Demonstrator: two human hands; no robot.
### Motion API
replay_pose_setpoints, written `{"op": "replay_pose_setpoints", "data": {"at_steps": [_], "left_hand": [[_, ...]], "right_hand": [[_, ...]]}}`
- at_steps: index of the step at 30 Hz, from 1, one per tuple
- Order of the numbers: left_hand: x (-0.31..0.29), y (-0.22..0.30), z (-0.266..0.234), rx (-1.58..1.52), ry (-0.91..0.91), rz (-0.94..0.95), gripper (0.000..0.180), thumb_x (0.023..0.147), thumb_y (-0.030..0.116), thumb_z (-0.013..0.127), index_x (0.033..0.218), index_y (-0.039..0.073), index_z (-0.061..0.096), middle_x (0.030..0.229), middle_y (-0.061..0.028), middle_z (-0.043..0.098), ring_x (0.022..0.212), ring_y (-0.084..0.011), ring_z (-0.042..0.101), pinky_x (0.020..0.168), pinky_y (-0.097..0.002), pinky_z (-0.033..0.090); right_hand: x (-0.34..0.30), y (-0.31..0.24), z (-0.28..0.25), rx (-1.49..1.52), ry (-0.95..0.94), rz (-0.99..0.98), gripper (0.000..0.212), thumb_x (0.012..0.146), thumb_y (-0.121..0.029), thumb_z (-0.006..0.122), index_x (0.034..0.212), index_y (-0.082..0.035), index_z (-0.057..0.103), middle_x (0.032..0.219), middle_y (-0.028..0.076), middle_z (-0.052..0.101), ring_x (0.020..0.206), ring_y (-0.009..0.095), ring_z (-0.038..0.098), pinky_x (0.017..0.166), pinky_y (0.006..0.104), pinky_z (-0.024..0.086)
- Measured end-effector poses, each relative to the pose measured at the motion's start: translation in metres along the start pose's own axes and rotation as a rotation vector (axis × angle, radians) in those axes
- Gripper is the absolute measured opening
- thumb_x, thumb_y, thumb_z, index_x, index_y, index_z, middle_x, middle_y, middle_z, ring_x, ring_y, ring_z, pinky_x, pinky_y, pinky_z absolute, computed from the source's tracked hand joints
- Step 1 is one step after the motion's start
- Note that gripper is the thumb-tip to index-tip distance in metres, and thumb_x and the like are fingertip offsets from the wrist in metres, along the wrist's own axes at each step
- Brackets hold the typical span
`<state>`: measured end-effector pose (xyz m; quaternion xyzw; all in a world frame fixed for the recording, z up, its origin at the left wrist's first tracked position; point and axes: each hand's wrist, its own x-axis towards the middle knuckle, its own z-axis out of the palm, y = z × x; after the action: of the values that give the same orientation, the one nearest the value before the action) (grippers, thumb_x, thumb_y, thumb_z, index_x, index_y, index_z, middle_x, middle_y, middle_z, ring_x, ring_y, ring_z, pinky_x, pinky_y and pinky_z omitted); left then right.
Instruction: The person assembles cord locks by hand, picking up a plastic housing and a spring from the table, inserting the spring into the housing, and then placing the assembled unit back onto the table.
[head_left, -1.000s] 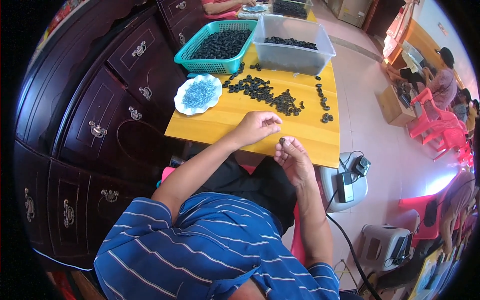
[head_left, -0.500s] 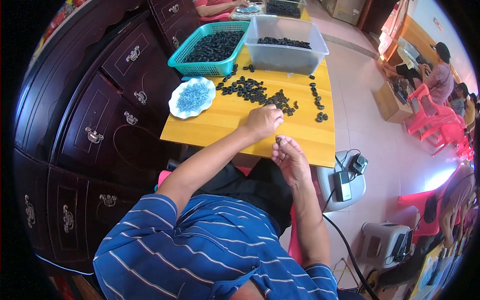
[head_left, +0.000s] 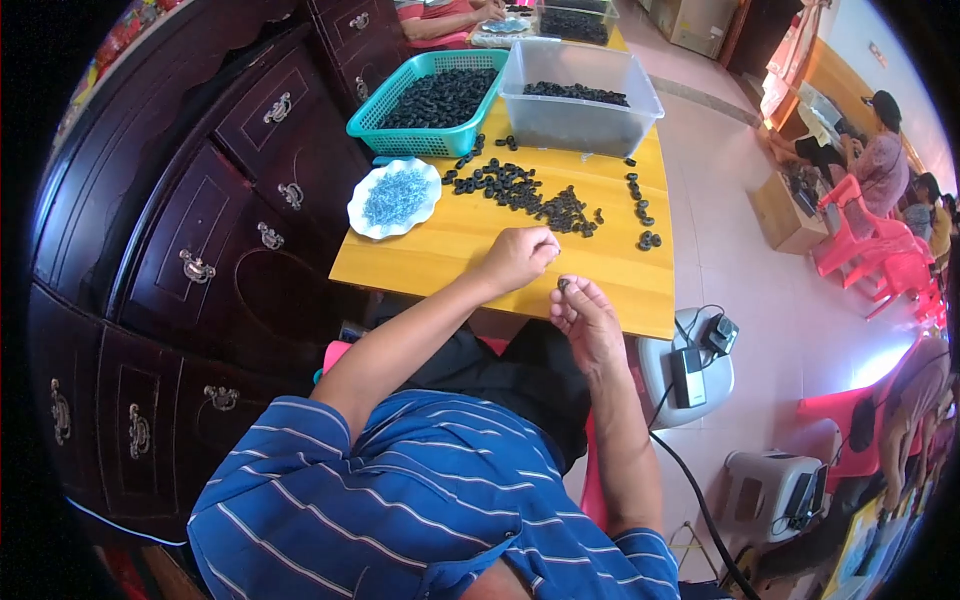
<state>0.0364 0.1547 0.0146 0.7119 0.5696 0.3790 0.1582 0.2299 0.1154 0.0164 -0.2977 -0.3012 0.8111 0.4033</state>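
My left hand (head_left: 519, 259) hovers over the near part of the yellow table (head_left: 420, 262), its fingers pinched together. Whatever they hold, if anything, is too small to make out. Just to its right, my right hand (head_left: 590, 318) is at the table's near edge and grips a small black part (head_left: 563, 285) between thumb and fingertips. Beyond my hands lies a loose pile of small dark pieces (head_left: 565, 212), with a spread of larger black ring-like parts (head_left: 495, 184) to its left. A white scalloped plate (head_left: 357, 212) of thin, clear bluish pieces stands at the left.
A green basket (head_left: 362, 132) and a clear plastic bin (head_left: 575, 128), both holding black parts, stand at the far side. A short row of black parts (head_left: 634, 190) lines the right edge. Dark wooden drawers (head_left: 225, 190) flank the left; a stool with devices (head_left: 655, 365) stands right.
My left hand has drawn back slightly from the pile of small pieces toward my right hand. My right hand keeps its grip on the black part. The whole view has shifted slightly.
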Motion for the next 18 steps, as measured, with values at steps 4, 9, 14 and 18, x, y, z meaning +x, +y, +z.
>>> {"op": "replay_pose_setpoints", "data": {"at_steps": [4, 9, 14, 18], "left_hand": [[-0.021, 0.007, -0.024, -0.578, -0.083, -0.32, 0.012, 0.095, 0.012, 0.062, 0.095, 0.002, 0.069, 0.082, -0.0014, 0.07, 0.067, -0.007, 0.065, 0.059, -0.0228, 0.052], [-0.044, 0.014, -0.042, -0.662, -0.1, -0.317, 0.011, 0.096, 0.011, 0.062, 0.098, 0.001, 0.067, 0.085, -0.0025, 0.069, 0.068, -0.0077, 0.064, 0.062, -0.0233, 0.053], [-0.053, 0.022, -0.047, -0.688, -0.183, -0.29, 0.011, 0.098, 0.011, 0.061, 0.1, 0.002, 0.066, 0.087, -0.0013, 0.067, 0.07, -0.0073, 0.063, 0.066, -0.0231, 0.054], [-0.055, 0.022, -0.044, -0.692, -0.194, -0.255, 0.009, 0.099, 0.008, 0.061, 0.102, 0.002, 0.066, 0.089, -0.0018, 0.067, 0.071, -0.0081, 0.064, 0.068, -0.0231, 0.055]], "right_hand": [[-0.002, 0.002, 0.004, -0.081, 0.01, -0.051, 0.019, 0.1, -0.018, 0.064, 0.116, -0.008, 0.065, 0.097, 0.004, 0.071, 0.084, 0.012, 0.066, 0.077, 0.0248, 0.052], [-0.002, 0.007, 0.008, -0.198, -0.013, -0.122, 0.018, 0.101, -0.016, 0.063, 0.116, -0.006, 0.065, 0.097, 0.005, 0.071, 0.083, 0.011, 0.064, 0.075, 0.0234, 0.049], [-0.002, 0.009, 0.009, -0.222, -0.032, -0.137, 0.017, 0.101, -0.014, 0.063, 0.114, -0.005, 0.065, 0.096, 0.005, 0.071, 0.081, 0.011, 0.062, 0.074, 0.0236, 0.048], [0.001, 0.012, 0.005, -0.244, -0.067, -0.134, 0.019, 0.101, -0.016, 0.063, 0.117, -0.007, 0.064, 0.096, 0.004, 0.071, 0.083, 0.01, 0.063, 0.077, 0.0229, 0.05]]}}
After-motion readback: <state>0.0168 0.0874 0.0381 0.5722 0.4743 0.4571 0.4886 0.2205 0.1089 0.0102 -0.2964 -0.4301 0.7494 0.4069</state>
